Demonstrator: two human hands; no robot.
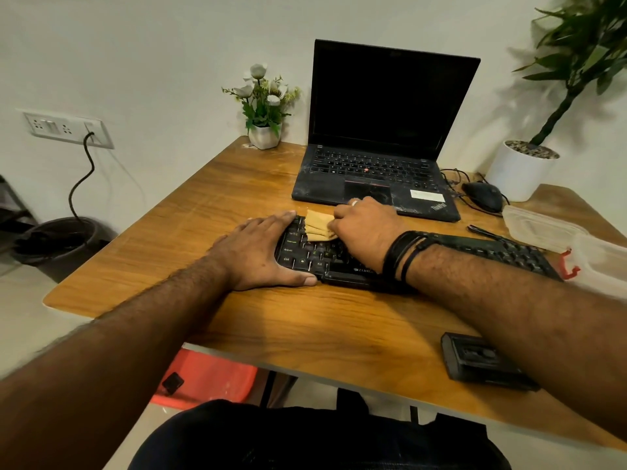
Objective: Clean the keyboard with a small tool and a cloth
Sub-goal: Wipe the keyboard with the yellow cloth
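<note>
Your right grip (364, 228) pinches the soft, light cloth (319, 227) mid-frame; your left grip (258, 252) lies flat, bracing the stiff keyboard (509, 254).

Left hand (261, 252) flat, fingers straight, bracing keyboard (492, 251) end. Right hand (364, 228) pinching folded cloth (317, 226), pressed on keys just beyond left fingertips.

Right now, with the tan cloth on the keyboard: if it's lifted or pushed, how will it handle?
The cloth is probably floppy: it lies in soft folds under the right hand. It looks thin, so likely light, and should bunch rather than slide whole when pushed across the keyboard. The left hand presses flat on the keyboard's end, which suggests the keyboard might shift under wiping.
</note>
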